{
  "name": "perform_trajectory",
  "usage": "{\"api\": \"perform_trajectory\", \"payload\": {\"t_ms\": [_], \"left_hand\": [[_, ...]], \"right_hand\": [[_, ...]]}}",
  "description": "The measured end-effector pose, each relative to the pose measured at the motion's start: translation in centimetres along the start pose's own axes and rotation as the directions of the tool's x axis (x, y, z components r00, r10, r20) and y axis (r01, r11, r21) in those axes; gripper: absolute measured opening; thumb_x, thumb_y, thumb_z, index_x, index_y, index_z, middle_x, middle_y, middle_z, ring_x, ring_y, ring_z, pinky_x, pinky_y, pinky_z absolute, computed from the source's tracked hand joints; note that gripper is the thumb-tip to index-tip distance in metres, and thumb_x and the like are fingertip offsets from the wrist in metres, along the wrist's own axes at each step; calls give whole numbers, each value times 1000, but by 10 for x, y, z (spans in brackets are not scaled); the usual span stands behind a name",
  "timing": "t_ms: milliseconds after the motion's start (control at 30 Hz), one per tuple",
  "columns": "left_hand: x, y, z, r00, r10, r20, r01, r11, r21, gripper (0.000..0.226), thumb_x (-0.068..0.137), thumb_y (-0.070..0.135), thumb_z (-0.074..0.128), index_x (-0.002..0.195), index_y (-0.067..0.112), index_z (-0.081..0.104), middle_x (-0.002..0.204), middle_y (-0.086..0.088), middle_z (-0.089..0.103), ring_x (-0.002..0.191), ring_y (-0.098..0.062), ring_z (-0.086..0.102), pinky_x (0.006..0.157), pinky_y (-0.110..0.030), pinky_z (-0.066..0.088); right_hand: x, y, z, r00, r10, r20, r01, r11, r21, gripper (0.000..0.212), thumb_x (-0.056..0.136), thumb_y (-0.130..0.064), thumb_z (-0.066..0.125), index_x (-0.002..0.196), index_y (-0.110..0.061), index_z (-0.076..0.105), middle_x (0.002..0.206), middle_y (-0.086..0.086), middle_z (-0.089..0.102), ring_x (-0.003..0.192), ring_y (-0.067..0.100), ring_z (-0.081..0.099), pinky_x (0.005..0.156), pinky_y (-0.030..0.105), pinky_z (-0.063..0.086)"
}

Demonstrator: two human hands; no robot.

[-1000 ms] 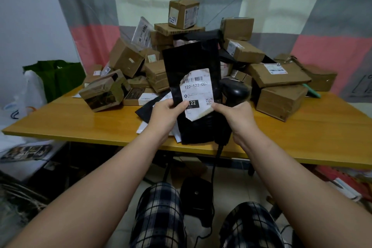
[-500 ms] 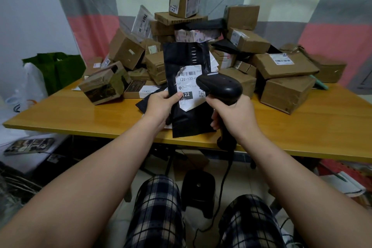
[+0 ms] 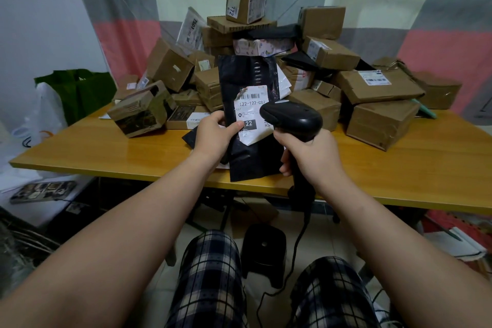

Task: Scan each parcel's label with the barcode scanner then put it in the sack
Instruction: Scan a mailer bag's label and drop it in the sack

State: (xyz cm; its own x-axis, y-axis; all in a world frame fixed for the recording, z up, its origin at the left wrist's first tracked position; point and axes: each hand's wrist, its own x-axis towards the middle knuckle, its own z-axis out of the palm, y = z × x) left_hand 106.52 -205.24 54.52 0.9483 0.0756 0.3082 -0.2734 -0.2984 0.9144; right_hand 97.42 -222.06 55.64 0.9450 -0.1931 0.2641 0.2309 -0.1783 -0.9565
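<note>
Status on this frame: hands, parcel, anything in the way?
Left hand grips black parcel upright. Right hand grips scanner, head beside label. Barcode in clear view.

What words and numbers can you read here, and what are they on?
"122-122-C07": white paper label on the black plastic mailer bag.
"C07": same label, just below.
"22": same label's dark patch, beside the left hand's thumb.
"172": sideways on the topmost brown cardboard box.
Other stickers and fine print: too small or blurred.
</note>
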Motion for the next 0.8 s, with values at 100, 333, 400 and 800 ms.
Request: {"api": "perform_trajectory", "payload": {"t_ms": [100,333,400,800], "left_hand": [[2,-3,0,999,25,-29,-24,999,35,13,86,21,71,97,17,66,87,6,65,82,-11,62,73,-25,50],[-4,0,-9,998,48,-28,-49,999,-20,8,86,19,71,92,15,71,89,1,71,80,-10,66,72,-24,52],[-11,7,-20,996,86,-31,-87,995,-43,7,86,18,71,93,16,72,91,0,73,86,-16,69,78,-35,56],[-105,-36,-180,823,243,-513,-105,954,282,25,86,30,66,78,7,62,68,-7,57,66,-17,48,62,-32,39]], "right_hand": [[-2,4,1,1000,22,-12,-21,999,36,29,84,-21,72,63,-4,61,52,12,58,47,31,60,55,44,53],[-7,3,4,999,-35,16,34,997,67,18,85,-20,71,81,-4,63,56,12,60,48,26,61,50,35,53],[-6,1,11,998,-49,33,46,996,80,14,85,-18,71,82,-6,63,56,10,60,47,24,60,48,33,51],[-16,1,165,834,-224,504,256,967,5,27,74,-20,82,94,-27,65,71,-23,66,67,-11,60,66,9,44]]}}
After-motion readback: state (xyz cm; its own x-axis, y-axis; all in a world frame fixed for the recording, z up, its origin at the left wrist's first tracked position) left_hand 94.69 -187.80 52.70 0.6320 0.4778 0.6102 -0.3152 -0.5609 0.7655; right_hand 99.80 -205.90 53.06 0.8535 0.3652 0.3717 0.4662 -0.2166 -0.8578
